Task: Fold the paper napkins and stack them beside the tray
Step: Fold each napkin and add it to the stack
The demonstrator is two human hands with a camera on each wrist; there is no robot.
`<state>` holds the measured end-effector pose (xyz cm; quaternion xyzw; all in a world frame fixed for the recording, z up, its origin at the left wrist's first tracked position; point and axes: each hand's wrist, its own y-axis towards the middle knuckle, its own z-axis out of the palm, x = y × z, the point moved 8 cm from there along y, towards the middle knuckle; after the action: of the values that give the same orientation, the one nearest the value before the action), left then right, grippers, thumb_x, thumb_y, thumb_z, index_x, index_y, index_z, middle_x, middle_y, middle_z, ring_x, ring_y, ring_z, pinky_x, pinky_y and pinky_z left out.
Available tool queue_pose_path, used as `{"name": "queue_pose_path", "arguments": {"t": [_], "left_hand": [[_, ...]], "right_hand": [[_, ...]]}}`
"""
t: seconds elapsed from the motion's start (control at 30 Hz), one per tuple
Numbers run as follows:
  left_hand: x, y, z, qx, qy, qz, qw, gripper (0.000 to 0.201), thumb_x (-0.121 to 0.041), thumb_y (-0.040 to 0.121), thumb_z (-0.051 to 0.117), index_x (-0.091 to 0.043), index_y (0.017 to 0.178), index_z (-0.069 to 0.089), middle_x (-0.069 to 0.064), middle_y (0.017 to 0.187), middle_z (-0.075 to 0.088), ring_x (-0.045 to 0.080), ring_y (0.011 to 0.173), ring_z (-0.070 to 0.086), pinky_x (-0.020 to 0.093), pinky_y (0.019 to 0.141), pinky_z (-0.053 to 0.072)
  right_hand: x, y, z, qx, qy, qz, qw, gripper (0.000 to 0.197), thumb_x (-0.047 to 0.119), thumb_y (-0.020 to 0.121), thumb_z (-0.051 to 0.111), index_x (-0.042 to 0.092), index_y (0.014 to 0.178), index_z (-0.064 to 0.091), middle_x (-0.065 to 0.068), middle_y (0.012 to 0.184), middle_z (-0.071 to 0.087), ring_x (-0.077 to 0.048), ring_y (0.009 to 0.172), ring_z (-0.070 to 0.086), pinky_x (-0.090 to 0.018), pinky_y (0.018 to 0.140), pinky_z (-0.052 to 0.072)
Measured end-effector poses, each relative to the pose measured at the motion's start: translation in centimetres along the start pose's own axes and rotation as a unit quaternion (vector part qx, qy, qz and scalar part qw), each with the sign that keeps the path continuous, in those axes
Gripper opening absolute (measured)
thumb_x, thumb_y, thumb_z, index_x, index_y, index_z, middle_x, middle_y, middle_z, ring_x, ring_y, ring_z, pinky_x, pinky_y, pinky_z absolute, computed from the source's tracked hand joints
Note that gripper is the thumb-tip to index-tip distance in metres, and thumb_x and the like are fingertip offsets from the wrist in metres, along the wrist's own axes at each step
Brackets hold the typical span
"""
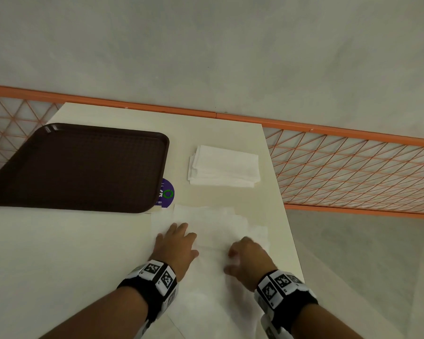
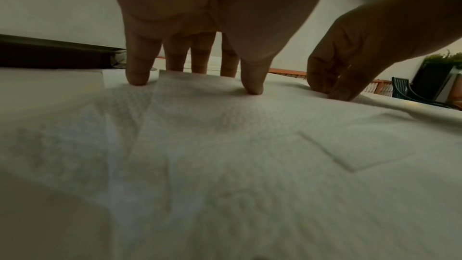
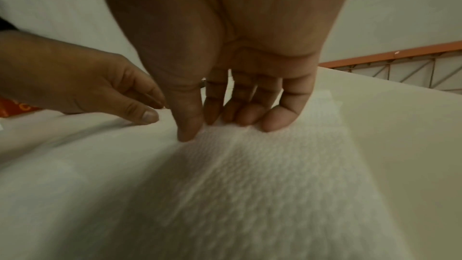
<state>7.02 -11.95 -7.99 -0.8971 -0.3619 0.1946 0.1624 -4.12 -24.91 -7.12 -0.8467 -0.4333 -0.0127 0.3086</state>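
Several unfolded white paper napkins (image 1: 213, 226) lie overlapped on the cream table's near right part. My left hand (image 1: 176, 243) presses straight, spread fingers (image 2: 136, 78) onto the top napkin (image 2: 225, 145) near its left side. My right hand (image 1: 247, 258) is curled on the same napkin (image 3: 250, 175), with thumb (image 3: 187, 131) and fingertips pinching a raised bit of paper. A stack of folded napkins (image 1: 224, 166) sits farther back, to the right of the empty brown tray (image 1: 78, 167).
A purple round sticker (image 1: 166, 193) peeks out from under the tray's near right corner. The table (image 1: 59, 253) ends just right of my right hand, with an orange mesh railing (image 1: 353, 167) beyond. A grey wall lies behind.
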Motion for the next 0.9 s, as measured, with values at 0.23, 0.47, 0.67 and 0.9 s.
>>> {"name": "queue_pose_path", "arguments": {"t": [0.23,0.47,0.67,0.9], "left_hand": [[0.0,-0.3,-0.1,-0.041,-0.035,0.001,0.999,0.046,-0.040,0.098,0.044,-0.020,0.139,0.042,0.001,0.154,0.024,0.019,0.142,0.020,0.033,0.112,0.028],[-0.1,-0.5,-0.3,-0.048,-0.044,0.000,0.998,0.045,-0.040,0.097,0.046,-0.019,0.137,0.045,0.001,0.152,0.027,0.018,0.141,0.021,0.031,0.111,0.029],[0.6,-0.5,-0.4,-0.043,-0.020,-0.030,0.998,0.059,-0.048,0.095,0.048,-0.025,0.146,0.030,0.000,0.158,0.015,0.020,0.145,0.011,0.041,0.117,0.018],[0.1,-0.7,-6.2,-0.132,-0.169,0.042,0.976,0.092,-0.050,0.080,0.067,-0.030,0.151,0.011,-0.007,0.159,0.009,0.015,0.146,0.011,0.039,0.118,0.020]], "right_hand": [[-2.6,-0.3,-0.4,-0.052,0.118,0.162,0.978,0.073,0.033,0.073,0.081,0.016,0.130,0.039,-0.007,0.127,0.047,-0.027,0.112,0.057,-0.032,0.090,0.047],[-4.1,0.5,0.9,-0.065,0.321,0.203,0.923,0.055,0.025,0.071,0.084,0.008,0.115,0.054,-0.005,0.111,0.061,-0.027,0.107,0.061,-0.032,0.091,0.049],[-2.1,0.0,0.7,-0.003,0.590,0.148,0.794,0.015,-0.004,0.076,0.074,0.001,0.083,0.061,-0.018,0.088,0.071,-0.029,0.073,0.069,-0.037,0.064,0.058],[2.2,-0.8,-5.8,-0.017,0.373,-0.061,0.926,0.013,0.004,0.078,0.074,0.012,0.076,0.064,-0.008,0.081,0.072,-0.022,0.073,0.068,-0.036,0.072,0.055]]}}
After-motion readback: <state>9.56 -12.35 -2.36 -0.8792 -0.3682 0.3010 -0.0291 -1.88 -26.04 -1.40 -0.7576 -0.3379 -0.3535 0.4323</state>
